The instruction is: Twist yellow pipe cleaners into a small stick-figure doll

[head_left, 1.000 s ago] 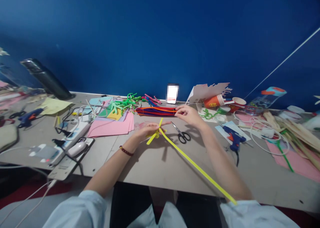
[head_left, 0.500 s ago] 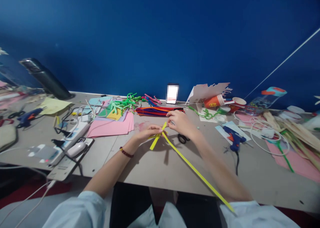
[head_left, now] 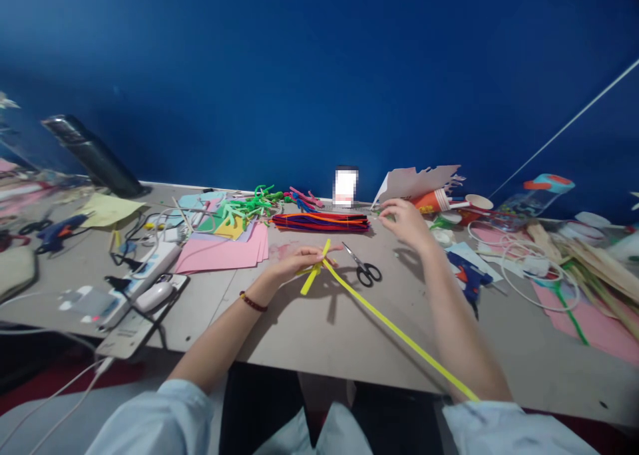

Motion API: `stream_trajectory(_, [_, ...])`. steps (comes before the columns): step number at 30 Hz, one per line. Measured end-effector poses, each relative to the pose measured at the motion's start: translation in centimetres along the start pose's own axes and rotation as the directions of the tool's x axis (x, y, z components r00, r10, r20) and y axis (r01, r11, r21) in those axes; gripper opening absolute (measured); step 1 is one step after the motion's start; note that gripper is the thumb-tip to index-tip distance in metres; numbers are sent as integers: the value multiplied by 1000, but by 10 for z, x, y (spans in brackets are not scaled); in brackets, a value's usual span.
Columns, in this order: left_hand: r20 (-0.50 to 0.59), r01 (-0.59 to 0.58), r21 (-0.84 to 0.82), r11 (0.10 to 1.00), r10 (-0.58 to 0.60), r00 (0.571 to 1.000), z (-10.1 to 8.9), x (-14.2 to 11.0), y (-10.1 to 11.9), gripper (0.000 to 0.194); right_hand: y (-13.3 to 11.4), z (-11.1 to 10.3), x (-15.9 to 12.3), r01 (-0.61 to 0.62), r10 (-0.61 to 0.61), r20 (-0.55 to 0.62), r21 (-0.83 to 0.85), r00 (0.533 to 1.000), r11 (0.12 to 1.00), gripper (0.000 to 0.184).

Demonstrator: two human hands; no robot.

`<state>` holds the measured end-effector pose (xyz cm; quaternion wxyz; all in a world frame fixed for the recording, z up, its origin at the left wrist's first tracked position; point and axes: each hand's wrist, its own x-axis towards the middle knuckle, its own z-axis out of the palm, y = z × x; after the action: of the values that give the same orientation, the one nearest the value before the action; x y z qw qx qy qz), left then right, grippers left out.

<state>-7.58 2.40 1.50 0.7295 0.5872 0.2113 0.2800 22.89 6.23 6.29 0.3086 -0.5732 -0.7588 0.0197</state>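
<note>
My left hand (head_left: pixel 302 261) pinches a long flat yellow strip (head_left: pixel 394 325) at a crossing where short ends stick out. The strip's long tail runs down to the right, to my right sleeve. My right hand (head_left: pixel 407 223) is off the strip, reaching over the table beside the torn white paper (head_left: pixel 417 181). Its fingers are apart and slightly bent, with nothing visible in them. Black-handled scissors (head_left: pixel 368 274) lie between the hands, blades pointing up-left. Behind them is a bundle of red, orange and purple pipe cleaners (head_left: pixel 319 223).
To the left are pink paper sheets (head_left: pixel 219 252), green pipe-cleaner pieces (head_left: pixel 249 205), a power strip (head_left: pixel 144 279) and a phone (head_left: pixel 137 328). On the right lie a blue glue gun (head_left: pixel 469 279), paper cups (head_left: pixel 434 201) and a white cable (head_left: pixel 504 259). A lit screen (head_left: pixel 345 185) stands at the wall.
My right hand has left the yellow strip's crossing and moved right and away, uncovering the scissors. My left hand stays in place with the strip.
</note>
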Motion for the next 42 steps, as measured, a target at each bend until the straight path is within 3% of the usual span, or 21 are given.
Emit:
stream_trajectory(5, [-24, 11, 14, 1000, -11, 1000, 0, 0, 0, 28, 41, -7, -5, -139, 152, 74, -155, 986, 978, 24])
stream_trajectory(11, [-102, 46, 37, 998, -42, 994, 2, 1, 0, 32, 44, -19, -8, -288, 270, -101, -360, 958, 887, 19])
stream_trajectory(15, [-228, 119, 31, 992, -109, 968, 2, 0, 0, 34, 58, -14, -12, -330, 348, -24, -382, 937, 863, 24])
stream_trajectory(18, [-238, 121, 27, 992, -111, 965, 2, 1, 1, 34, 71, -15, -14, -353, 386, 24, -355, 922, 866, 48])
stream_trajectory(20, [-241, 123, 32, 992, -112, 964, 3, 1, 0, 36, 71, -22, -13, -370, 382, -17, -288, 924, 883, 46])
stream_trajectory(23, [-273, 109, 38, 993, -94, 957, 4, 3, -1, 36, 51, -36, -11, -401, 388, -107, -163, 915, 901, 34])
stream_trajectory(25, [-307, 61, 64, 996, -39, 951, 4, 4, -3, 35, 26, -44, -10, -417, 414, -82, -19, 907, 909, 32])
stream_trajectory(27, [-341, 2, 101, 995, 33, 940, 3, 6, -4, 35, -4, -49, -11, -360, 360, 31, 138, 933, 922, 34])
stream_trajectory(29, [-375, -40, 112, 993, 80, 924, 2, 8, -5, 36, -33, -51, -14, -282, 219, 241, 270, 946, 921, 36])
stream_trajectory(32, [-410, -73, 68, 995, 94, 907, -2, 10, -7, 39, -72, -46, -21, -197, -19, 540, 339, 841, 920, 37])
stream_trajectory(34, [-430, -86, 39, 995, 95, 898, -5, 10, -8, 38, -90, -39, -26, -158, -90, 619, 333, 780, 929, 38])
stream_trajectory(37, [-469, -114, 12, 993, 106, 877, -8, 11, -9, 39, -106, -20, -30, -154, -163, 612, 431, 774, 889, 37])
stream_trajectory(42, [-469, -109, -16, 994, 89, 879, -9, 12, -8, 43, -110, 27, -28, -248, -97, 457, 635, 884, 732, 48])
